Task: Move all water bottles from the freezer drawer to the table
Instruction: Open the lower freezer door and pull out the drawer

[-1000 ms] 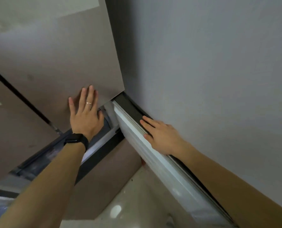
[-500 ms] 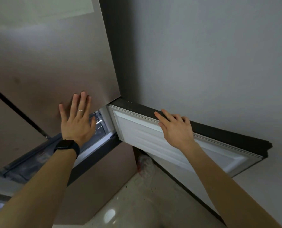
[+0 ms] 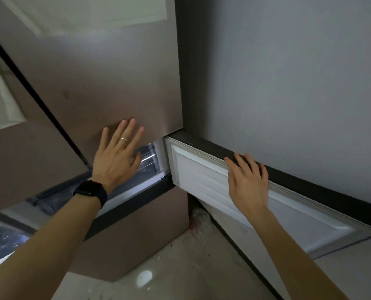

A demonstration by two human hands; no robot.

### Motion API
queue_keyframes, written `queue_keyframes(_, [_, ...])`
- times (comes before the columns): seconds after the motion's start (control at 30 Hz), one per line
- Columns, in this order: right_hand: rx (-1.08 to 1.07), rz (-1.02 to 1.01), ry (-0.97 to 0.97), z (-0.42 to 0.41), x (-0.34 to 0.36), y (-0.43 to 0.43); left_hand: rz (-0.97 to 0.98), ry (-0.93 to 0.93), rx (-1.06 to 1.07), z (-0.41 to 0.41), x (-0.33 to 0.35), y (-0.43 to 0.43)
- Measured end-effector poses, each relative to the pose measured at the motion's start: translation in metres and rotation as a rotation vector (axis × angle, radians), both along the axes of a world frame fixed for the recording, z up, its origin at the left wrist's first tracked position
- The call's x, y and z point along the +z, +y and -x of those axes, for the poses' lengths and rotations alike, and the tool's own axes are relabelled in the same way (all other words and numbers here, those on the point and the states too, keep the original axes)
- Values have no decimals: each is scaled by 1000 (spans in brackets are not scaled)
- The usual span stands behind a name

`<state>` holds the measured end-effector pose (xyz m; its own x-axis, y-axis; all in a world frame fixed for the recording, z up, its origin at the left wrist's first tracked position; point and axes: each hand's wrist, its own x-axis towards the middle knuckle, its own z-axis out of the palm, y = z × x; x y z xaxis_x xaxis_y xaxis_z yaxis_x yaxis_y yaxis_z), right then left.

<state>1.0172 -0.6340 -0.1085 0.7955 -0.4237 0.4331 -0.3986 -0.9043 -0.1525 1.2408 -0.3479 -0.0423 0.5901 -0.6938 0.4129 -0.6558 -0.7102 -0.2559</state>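
No water bottle shows in the head view. My left hand (image 3: pixel 115 161), with a ring and a black watch, presses flat against the brown upper fridge door (image 3: pixel 104 72). My right hand (image 3: pixel 247 185) rests on the top edge of the freezer door (image 3: pixel 202 176), which stands swung out to the right with its white inner side facing me. The fingers lie straight over its dark rim. In the gap between my hands, part of a clear freezer drawer (image 3: pixel 146 158) is visible inside the lit compartment; its contents are hidden.
A grey wall (image 3: pixel 288 72) runs close behind the open door on the right. Below is a brown lower fridge panel (image 3: pixel 141 234). A crumpled plastic bag (image 3: pixel 199 221) lies in the floor corner. Glossy pale floor (image 3: pixel 180 267) spreads beneath.
The freezer door has swung further open to the right under my right hand, showing more of its white inner side and the drawer. My left hand stays pressed on the upper door.
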Motion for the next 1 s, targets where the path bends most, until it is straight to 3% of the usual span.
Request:
queue_keyframes(0.13, [277, -168, -138, -21, -16, 61, -31, -142, 0, -1, 9, 53])
queue_keyframes(0.33, [508, -946, 97, -83, -46, 165, -108, -308, 107, -10, 26, 141])
queue_keyframes(0.43, [460, -1367, 192, -127, -48, 211, -184, -403, 85, -20, 30, 171])
queue_keyframes(0.6, [304, -1690, 195, -195, -59, 267, -231, -526, -4, -40, 29, 187])
queue_keyframes(0.8, [14, -2343, 66, -246, -88, 298, -266, -671, -56, -56, 19, 192])
queue_keyframes(1.0, [89, -2551, -63, -279, -106, 307, -266, -682, -60, -58, 18, 190])
